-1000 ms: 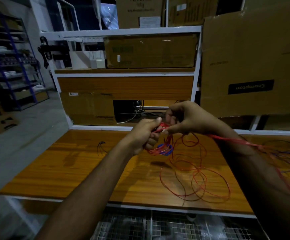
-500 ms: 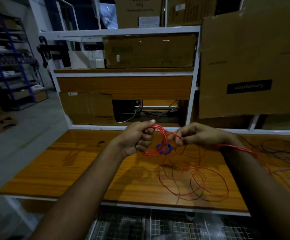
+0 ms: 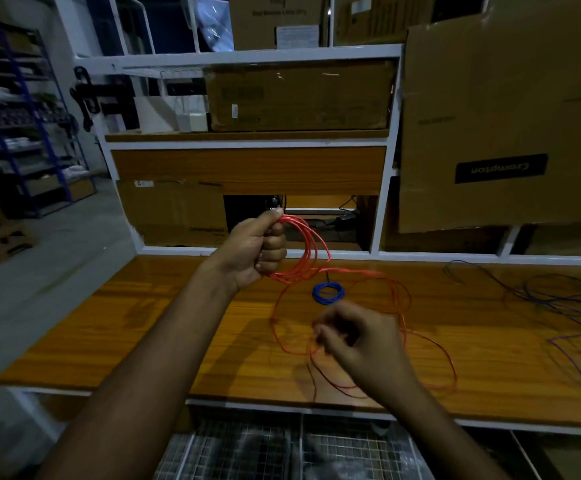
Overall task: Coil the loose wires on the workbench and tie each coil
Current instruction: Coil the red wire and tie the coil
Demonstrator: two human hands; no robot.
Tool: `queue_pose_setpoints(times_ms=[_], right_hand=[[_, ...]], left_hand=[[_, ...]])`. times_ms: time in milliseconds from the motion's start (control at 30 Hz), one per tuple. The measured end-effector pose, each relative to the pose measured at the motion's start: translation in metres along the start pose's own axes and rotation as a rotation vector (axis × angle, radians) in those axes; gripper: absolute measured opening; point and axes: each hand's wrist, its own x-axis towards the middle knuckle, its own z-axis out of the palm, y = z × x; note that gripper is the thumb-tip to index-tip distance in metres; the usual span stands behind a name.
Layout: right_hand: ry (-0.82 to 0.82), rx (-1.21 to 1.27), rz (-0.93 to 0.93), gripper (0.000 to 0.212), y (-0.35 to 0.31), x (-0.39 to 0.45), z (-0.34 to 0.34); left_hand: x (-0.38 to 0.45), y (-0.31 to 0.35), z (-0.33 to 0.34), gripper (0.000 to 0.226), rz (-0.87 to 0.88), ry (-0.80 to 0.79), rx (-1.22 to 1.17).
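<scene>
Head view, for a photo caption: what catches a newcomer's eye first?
The red wire, looped in the raised left hand, trails in loose curls across the wooden workbench. A small blue coil lies just beyond the blurred right hand.

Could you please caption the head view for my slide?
Left hand grips red wire loops above workbench; right hand reaches toward slack.

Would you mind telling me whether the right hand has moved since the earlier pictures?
Yes. The right hand has dropped from beside the left hand, near the workbench's back rail, toward its front edge, over the loose red wire.
</scene>
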Motion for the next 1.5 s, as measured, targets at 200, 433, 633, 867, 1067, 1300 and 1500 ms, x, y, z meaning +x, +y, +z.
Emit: queue_pose_setpoints(times_ms=[200, 433, 633, 867, 1067, 1300, 1500], right_hand=[[0.211, -0.361, 0.010, 0.055, 0.007, 0.037, -0.011], [-0.186, 1.020, 0.532, 0.026, 0.001, 0.043, 0.001], [-0.026, 0.102, 0.302, 0.014, 0.021, 0.044, -0.028], [0.125, 0.345, 0.269, 0.022, 0.028, 0.051, -0.053], [0.179, 1.090, 0.649, 0.025, 0.033, 0.051, -0.037], [-0.002, 1.236, 0.690, 0.016, 0.027, 0.047, -0.012], [0.068, 1.799, 0.625, 0.016, 0.028, 0.036, -0.009]], left_hand=[[0.003, 0.002, 0.003, 0.050, -0.023, -0.053, -0.070], [0.002, -0.001, 0.005, 0.041, 0.015, 0.023, -0.006], [-0.004, 0.011, -0.019, 0.040, 0.072, 0.126, 0.027], [-0.004, 0.006, -0.025, 0.040, 0.069, 0.134, 0.064], [0.000, 0.000, -0.016, 0.046, 0.065, 0.074, -0.038], [0.003, -0.013, 0.003, 0.042, 0.091, 0.122, 0.018], [0.008, -0.021, -0.009, 0.043, 0.113, 0.245, -0.144]])
